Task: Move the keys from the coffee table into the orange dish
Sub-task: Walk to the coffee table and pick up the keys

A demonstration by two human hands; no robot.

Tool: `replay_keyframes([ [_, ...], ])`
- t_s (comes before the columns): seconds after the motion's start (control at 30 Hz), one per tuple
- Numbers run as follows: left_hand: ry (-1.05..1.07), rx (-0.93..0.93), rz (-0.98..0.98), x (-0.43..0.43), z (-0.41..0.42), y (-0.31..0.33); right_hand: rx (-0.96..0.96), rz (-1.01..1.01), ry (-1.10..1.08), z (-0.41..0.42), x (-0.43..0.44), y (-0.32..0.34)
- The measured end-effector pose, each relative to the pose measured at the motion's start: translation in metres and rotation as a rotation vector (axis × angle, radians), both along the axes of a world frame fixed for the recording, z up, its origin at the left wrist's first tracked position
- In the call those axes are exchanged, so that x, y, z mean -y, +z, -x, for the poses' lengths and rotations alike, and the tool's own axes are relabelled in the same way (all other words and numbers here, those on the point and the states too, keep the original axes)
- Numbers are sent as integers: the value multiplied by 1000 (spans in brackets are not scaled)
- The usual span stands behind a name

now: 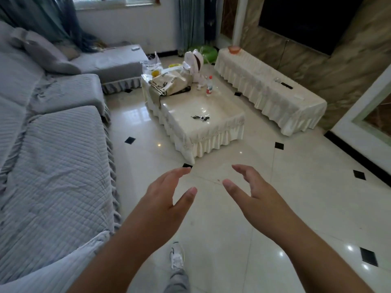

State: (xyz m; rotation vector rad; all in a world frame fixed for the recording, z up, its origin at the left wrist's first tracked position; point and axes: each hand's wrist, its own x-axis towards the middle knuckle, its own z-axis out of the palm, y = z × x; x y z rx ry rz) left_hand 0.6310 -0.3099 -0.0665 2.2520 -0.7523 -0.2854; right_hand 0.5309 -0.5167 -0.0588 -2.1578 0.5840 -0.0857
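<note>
Keys (200, 118) lie near the coffee table's (220, 132) front edge — bag (169, 83) and bottle (209, 86) at its far end.

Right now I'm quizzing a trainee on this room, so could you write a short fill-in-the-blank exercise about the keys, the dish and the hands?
1. The keys lie on the coffee table, touched by ____ hand.
2. The orange dish sits on the long covered cabinet, at its ____ end.
3. The left hand and right hand are both ____, holding nothing.
4. The bottle standing on the coffee table has a ____ cap.
Missing words: neither; far; open; red.
</note>
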Motion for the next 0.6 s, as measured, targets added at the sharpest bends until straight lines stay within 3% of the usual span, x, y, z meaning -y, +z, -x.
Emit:
replay_keyframes([
  [0.6, -106, -58, -41, 107, -299, 1, -14, 80, -110, -267, 102, 8],
])
